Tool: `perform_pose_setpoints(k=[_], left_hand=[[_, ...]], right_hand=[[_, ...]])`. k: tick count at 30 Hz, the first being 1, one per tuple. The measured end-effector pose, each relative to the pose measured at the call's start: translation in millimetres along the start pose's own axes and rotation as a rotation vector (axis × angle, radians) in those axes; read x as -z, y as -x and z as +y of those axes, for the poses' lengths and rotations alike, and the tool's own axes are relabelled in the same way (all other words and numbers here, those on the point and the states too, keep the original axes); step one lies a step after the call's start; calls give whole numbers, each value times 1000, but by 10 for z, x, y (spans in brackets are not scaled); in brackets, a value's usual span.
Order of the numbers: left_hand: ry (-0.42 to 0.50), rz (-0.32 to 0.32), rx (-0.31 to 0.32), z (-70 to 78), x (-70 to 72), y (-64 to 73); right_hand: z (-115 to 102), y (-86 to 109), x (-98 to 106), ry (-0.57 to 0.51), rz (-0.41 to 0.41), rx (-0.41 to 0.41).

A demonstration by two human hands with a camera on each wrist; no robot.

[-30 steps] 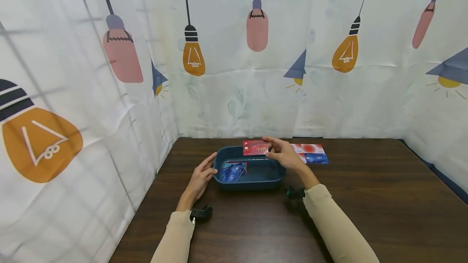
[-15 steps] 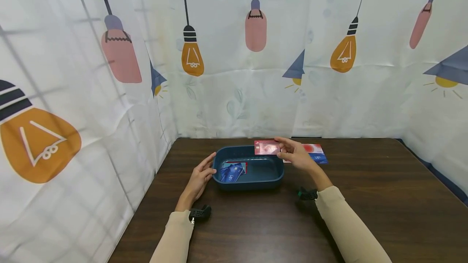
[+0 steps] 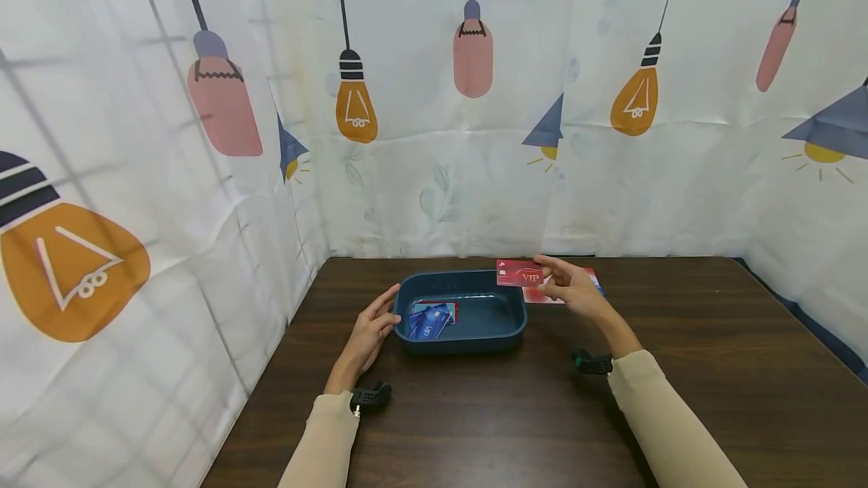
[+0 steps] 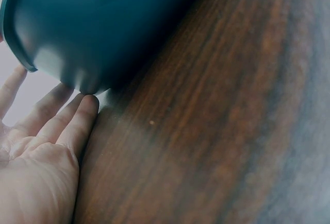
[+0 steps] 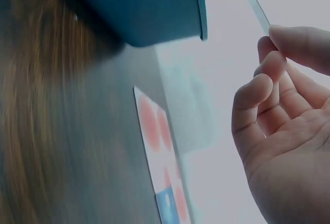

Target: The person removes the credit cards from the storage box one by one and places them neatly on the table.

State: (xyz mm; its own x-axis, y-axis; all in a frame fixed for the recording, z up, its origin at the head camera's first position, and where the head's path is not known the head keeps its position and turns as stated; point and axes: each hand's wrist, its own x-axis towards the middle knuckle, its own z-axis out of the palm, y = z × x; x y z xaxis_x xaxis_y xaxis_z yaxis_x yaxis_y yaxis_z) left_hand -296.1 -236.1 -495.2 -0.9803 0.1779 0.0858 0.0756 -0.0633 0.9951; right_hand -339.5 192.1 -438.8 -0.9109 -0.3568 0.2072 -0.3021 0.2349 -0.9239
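Observation:
My right hand point(image 3: 576, 292) pinches a red card point(image 3: 517, 273) marked VIP between thumb and fingers, held up past the right end of a dark teal rectangular container point(image 3: 461, 346). Seen from the right wrist, the card point(image 5: 254, 6) is edge-on. My left hand point(image 3: 366, 331) touches the container's left end; the left wrist view has its fairly straight fingers point(image 4: 77, 123) against the outer wall. Several blue cards point(image 3: 430, 321) lie in the container's left part, over a red-edged one. Behind my right hand lies a flat red-and-white piece point(image 3: 542, 296), partly covered.
The brown wooden table point(image 3: 468, 428) carries the container near its far edge. In the right wrist view, the red-and-white piece point(image 5: 152, 131) has a blue card point(image 5: 167, 206) at its near end. A patterned curtain point(image 3: 420, 194) hangs behind.
My right hand has moved to the right with the red card, from above the container to beyond its right end, over the red-and-white piece. My left hand stays on the container.

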Motion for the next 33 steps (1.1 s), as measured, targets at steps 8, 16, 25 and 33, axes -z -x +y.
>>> perform_pose_setpoints(k=[8,16,25,33], left_hand=[[5,12,17,14,-11,8],[15,-13,-3,0,4,10],[21,-20,-5,-2,-1,10],[23,-18,-6,-2,-1,8]], right_hand=[[93,90,166,-18,37,-39],[166,181,290,10,52,-104],[275,234,379,73,17,-137],[347,242,400,84,-59,-158]])
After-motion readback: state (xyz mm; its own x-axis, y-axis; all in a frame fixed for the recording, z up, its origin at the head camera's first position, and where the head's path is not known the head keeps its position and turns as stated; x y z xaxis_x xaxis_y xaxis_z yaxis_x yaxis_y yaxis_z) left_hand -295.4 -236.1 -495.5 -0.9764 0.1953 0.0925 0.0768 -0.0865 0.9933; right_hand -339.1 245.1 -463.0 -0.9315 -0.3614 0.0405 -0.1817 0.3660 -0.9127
